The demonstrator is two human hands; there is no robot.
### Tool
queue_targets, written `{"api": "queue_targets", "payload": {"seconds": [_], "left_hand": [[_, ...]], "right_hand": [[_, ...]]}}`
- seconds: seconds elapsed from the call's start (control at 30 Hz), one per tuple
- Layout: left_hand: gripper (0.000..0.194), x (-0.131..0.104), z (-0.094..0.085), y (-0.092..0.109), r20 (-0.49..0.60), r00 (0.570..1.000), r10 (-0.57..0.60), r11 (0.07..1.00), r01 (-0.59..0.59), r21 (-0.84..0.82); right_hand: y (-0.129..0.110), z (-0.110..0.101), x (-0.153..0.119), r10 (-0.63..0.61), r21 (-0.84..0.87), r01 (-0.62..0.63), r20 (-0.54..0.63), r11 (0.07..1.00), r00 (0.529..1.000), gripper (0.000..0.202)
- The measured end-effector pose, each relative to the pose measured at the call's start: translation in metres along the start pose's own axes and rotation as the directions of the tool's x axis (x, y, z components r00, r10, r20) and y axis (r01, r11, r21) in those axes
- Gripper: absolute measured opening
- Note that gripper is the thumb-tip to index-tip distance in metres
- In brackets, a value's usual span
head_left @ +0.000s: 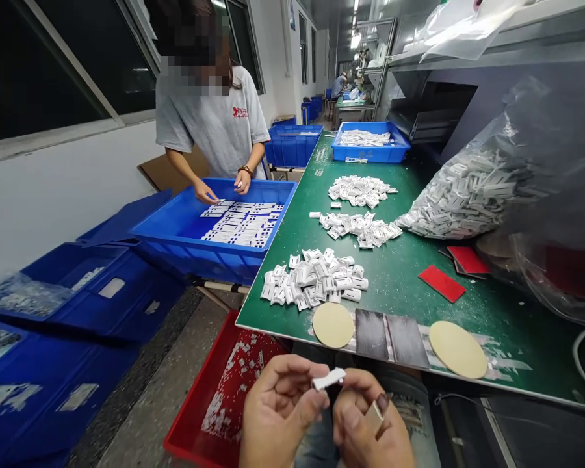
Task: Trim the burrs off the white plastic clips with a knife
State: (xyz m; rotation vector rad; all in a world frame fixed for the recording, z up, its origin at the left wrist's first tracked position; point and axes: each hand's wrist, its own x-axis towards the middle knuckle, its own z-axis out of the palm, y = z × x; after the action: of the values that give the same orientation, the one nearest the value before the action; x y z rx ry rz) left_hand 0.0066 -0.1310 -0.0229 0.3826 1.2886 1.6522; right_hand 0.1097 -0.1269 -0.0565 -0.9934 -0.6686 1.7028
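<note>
A small white plastic part (pixel 329 379) sits in front of the person, just short of the near bench edge, tilted so that its right end is higher. The left hand (pixel 283 413) pinches its left end between thumb and fingertips. The right hand (pixel 370 426) is curled around a small flat cream-coloured piece (pixel 376 419), with its index finger at or just beside the part's raised end; whether it touches cannot be told.

For careful handling, the left pinch is best kept firm but light, since the part looks thin and hard squeezing could flex it. The right fingertip should meet the free end squarely, and the cream-coloured piece is best kept tucked back so it does not scrape the face. Bringing both wrists close together would steady the contact.

Below and to the left, a red bin (pixel 195 403) holds white scraps and crumbs; working near it would keep debris off the bench. On the green bench (pixel 400 286), two pale yellow discs (pixel 333 325) flank two dark rectangular pads (pixel 370 333) along the edge. Beyond lies the nearest heap of white parts (pixel 316 279), best left undisturbed by the elbows.
</note>
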Motion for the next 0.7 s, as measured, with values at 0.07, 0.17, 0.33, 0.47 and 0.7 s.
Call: {"api": "queue_targets", "payload": {"seconds": [0.07,0.17,0.33,0.47,0.7], "left_hand": [[0.041,0.000,0.003,0.002,0.044,0.997,-0.064,0.996,0.066,-0.057],[0.036,0.002,0.005,0.005,0.099,0.990,-0.097,0.990,0.106,-0.094],[0.031,0.007,0.000,0.006,0.098,0.991,-0.089,0.991,0.097,-0.088],[0.024,0.009,-0.005,0.004,0.104,0.992,-0.069,0.996,0.075,-0.054],[0.017,0.006,-0.007,0.002,0.120,0.992,0.024,0.991,-0.040,0.128]], "right_hand": [[-0.005,0.007,0.002,-0.031,-0.011,0.031,-0.079,0.999,0.996,0.045],[-0.012,0.014,0.004,-0.041,-0.039,0.037,-0.109,0.999,0.993,0.038],[-0.018,0.023,0.006,-0.040,-0.087,0.028,-0.135,0.996,0.990,0.030],[-0.020,0.028,0.007,-0.064,-0.161,0.037,-0.161,0.986,0.985,0.033],[-0.023,0.032,0.006,-0.141,-0.271,0.084,-0.197,0.959,0.970,0.034]]}}
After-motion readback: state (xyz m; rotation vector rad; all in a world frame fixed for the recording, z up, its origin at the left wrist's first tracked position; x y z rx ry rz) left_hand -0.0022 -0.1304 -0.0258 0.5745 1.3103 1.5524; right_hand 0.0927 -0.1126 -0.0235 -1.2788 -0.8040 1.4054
